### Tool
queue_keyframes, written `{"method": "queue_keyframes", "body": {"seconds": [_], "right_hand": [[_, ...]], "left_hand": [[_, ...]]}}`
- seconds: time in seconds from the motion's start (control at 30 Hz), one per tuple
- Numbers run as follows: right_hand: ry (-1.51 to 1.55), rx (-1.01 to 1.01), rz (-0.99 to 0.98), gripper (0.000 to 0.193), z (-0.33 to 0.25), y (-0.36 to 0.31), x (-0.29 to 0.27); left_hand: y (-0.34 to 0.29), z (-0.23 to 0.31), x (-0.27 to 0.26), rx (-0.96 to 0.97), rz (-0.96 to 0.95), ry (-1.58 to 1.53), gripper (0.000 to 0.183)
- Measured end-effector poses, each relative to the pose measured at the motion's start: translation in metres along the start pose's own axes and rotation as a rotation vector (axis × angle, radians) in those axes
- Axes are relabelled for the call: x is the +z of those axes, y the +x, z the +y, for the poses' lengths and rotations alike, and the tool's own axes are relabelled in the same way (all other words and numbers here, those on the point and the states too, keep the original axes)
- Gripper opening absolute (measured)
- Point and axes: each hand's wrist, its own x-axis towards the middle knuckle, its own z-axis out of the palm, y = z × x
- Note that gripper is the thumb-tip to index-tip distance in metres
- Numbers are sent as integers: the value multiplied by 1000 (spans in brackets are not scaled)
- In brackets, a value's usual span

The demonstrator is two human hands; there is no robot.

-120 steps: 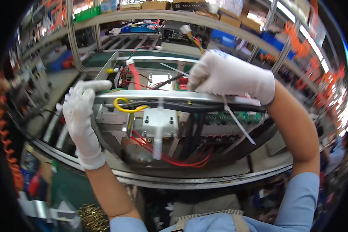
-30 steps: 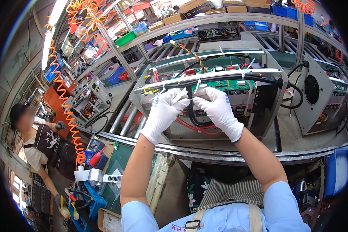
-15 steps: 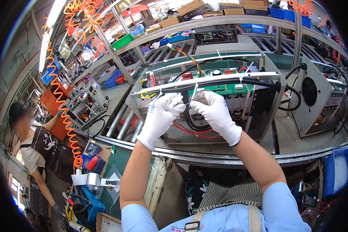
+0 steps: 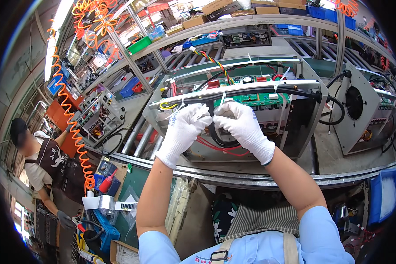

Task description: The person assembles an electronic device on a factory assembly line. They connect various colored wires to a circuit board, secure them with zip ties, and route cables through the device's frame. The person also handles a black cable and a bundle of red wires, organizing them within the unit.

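Black cable (image 4: 212, 130) hangs near-vertically between inward-angled left hand (image 4: 184, 132), pinching white strips (image 4: 199, 113), and right hand (image 4: 242, 128), fingers bent, hold indiscernible

White characters and a white figure stand on the chest of the dark apron (image 4: 55, 166) that a co-worker (image 4: 36, 174) wears. Red characters mark the chest of the person's light blue shirt (image 4: 253, 251), beside a strap buckle (image 4: 219, 257). Blue print, too small to read, shows on the gloved left hand (image 4: 185, 131) and the gloved right hand (image 4: 243, 130). 1 white label (image 4: 126, 206) with black barcode stripes sits beside a silver roll (image 4: 106, 204). 1 dark box (image 4: 224, 12) on the upper shelf (image 4: 259, 20) bears tiny, illegible pale marks.
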Motion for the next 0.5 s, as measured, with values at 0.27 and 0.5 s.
{"method": "queue_keyframes", "body": {"seconds": [0.27,0.5], "right_hand": [[-349,-544,119,15,6,-20,8],[-515,-772,17,18,0,-16,4]], "left_hand": [[-3,-2,7,55,260,273,27],[-25,-12,26,-44,442,247,26]]}}
